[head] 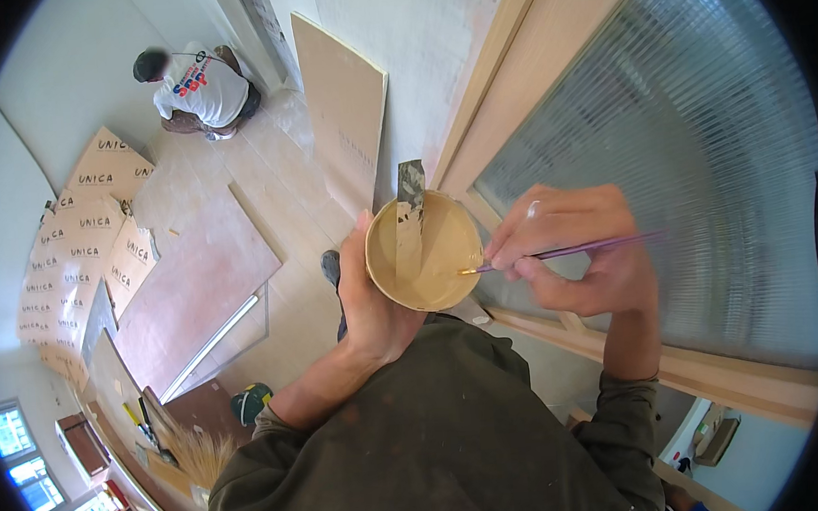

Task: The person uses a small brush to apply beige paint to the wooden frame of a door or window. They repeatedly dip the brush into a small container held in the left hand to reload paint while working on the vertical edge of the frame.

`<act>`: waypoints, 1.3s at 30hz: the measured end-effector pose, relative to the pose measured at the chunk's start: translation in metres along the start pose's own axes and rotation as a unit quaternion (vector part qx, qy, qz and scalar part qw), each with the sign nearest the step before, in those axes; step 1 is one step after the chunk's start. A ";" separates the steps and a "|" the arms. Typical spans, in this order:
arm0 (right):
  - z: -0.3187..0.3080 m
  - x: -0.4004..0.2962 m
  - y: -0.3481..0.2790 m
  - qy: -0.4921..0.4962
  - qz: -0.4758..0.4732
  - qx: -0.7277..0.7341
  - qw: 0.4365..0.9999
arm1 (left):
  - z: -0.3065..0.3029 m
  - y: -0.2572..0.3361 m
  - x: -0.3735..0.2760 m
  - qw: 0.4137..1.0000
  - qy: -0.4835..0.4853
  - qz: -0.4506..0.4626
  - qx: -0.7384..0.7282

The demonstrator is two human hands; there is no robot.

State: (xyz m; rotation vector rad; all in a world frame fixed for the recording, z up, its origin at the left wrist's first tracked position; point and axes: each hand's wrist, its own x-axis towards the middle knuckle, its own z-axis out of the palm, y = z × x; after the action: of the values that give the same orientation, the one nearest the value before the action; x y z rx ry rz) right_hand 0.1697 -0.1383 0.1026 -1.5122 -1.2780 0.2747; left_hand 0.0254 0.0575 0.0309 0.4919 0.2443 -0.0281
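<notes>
My left hand (376, 292) grips a round tub (448, 207) from its left side and below. Beige paint or filler coats its inside. A flat strip (411, 199), smeared with dark and beige matter, leans in the tub, its upper end past the far rim. Between the fingers and thumb of my right hand (570, 245) is a thin paintbrush (556, 252) with a purple handle. Its tip is inside the tub near the right wall; whether it touches the contents I cannot tell. A ribbed glass panel (685, 168) in a pale wooden frame (546, 85) stands close behind that hand.
A person (202, 92) crouches by the far wall. One board (343, 105) leans against the wall; another large board (193, 283) lies to the left, with a metal strip (211, 348). Printed sheeting (66, 276) lies beyond. A green helmet (251, 403) and a broom head (200, 454) are at lower left.
</notes>
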 end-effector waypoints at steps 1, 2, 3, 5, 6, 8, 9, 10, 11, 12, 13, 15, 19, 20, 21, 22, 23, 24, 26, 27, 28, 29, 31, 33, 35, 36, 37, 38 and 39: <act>-0.004 -0.003 0.003 0.003 0.003 0.029 1.000 | 0.002 0.000 0.000 1.000 0.030 -0.002 0.009; -0.007 -0.005 0.007 0.005 0.006 0.059 0.998 | 0.005 0.000 0.000 0.998 0.061 -0.004 0.018; -0.009 -0.007 0.010 0.037 -0.008 0.074 0.997 | 0.011 -0.002 0.003 0.994 0.106 -0.007 0.028; -0.015 -0.010 0.014 0.100 -0.036 0.104 0.989 | 0.014 -0.003 0.005 0.989 0.143 -0.009 0.034; -0.020 -0.011 0.015 0.124 -0.058 0.062 0.989 | 0.009 -0.003 0.004 0.990 0.136 -0.010 0.032; -0.033 -0.010 0.019 0.170 -0.099 -0.024 0.980 | 0.007 -0.004 0.006 0.992 0.120 -0.011 0.031; -0.036 -0.008 0.020 0.189 -0.107 -0.075 0.973 | 0.006 -0.004 0.005 0.993 0.115 -0.010 0.035; -0.039 -0.005 0.020 0.209 -0.113 -0.125 0.963 | 0.006 -0.004 0.005 0.993 0.110 -0.009 0.039; -0.043 -0.002 0.022 0.227 -0.119 -0.175 0.950 | 0.005 -0.003 0.005 0.993 0.106 -0.009 0.042; -0.045 0.000 0.024 0.234 -0.119 -0.217 0.940 | 0.004 -0.004 0.005 0.994 0.101 -0.011 0.045; -0.048 0.002 0.027 0.239 -0.119 -0.257 0.929 | 0.004 -0.004 0.006 0.994 0.096 -0.013 0.047; -0.052 0.006 0.034 0.244 -0.125 -0.318 0.908 | 0.006 -0.004 0.007 0.993 0.097 -0.014 0.061; -0.055 0.009 0.048 0.236 -0.153 -0.371 0.885 | 0.006 -0.005 0.009 0.992 0.107 -0.010 0.069; -0.055 0.010 0.050 0.234 -0.161 -0.377 0.882 | 0.005 -0.005 0.010 0.992 0.101 -0.008 0.071; -0.056 0.010 0.050 0.232 -0.165 -0.381 0.879 | 0.005 -0.005 0.011 0.993 0.094 -0.008 0.073; -0.056 0.012 0.050 0.231 -0.168 -0.386 0.877 | 0.004 -0.006 0.013 0.993 0.087 -0.008 0.074; -0.057 0.013 0.050 0.231 -0.171 -0.391 0.874 | 0.005 -0.006 0.014 0.993 0.090 -0.011 0.075; -0.056 0.014 0.049 0.230 -0.164 -0.394 0.874 | 0.005 -0.005 0.015 0.993 0.094 -0.013 0.076; -0.053 0.017 0.046 0.230 -0.149 -0.402 0.874 | 0.006 -0.006 0.017 0.992 0.099 -0.015 0.074; -0.053 0.018 0.048 0.231 -0.153 -0.403 0.872 | 0.007 -0.006 0.018 0.992 0.101 -0.015 0.071; -0.054 0.019 0.049 0.232 -0.157 -0.404 0.871 | 0.008 -0.006 0.019 0.992 0.104 -0.015 0.068; -0.054 0.019 0.051 0.233 -0.161 -0.405 0.869 | 0.009 -0.007 0.020 0.991 0.114 -0.015 0.068; -0.053 0.020 0.053 0.236 -0.156 -0.409 0.868 | 0.012 -0.008 0.023 0.988 0.136 -0.013 0.067; -0.055 0.019 0.055 0.236 -0.159 -0.414 0.865 | 0.013 -0.008 0.024 0.988 0.137 -0.014 0.070; -0.057 0.019 0.057 0.232 -0.171 -0.420 0.860 | 0.012 -0.009 0.025 0.988 0.141 -0.013 0.068; -0.057 0.019 0.057 0.231 -0.170 -0.422 0.860 | 0.011 -0.010 0.025 0.987 0.144 -0.011 0.064; -0.057 0.019 0.058 0.230 -0.169 -0.423 0.860 | 0.011 -0.010 0.026 0.988 0.145 -0.010 0.061; -0.057 0.019 0.058 0.229 -0.168 -0.425 0.860 | 0.010 -0.011 0.026 0.988 0.146 -0.010 0.058; -0.057 0.019 0.058 0.229 -0.167 -0.424 0.860 | 0.010 -0.011 0.026 0.988 0.144 -0.011 0.056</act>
State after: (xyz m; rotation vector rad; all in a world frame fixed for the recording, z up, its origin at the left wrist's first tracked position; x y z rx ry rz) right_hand 0.2517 -0.1454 0.0859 -1.8580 -1.2876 -0.9511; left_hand 0.0525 0.0441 0.0283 0.6059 0.5331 0.0079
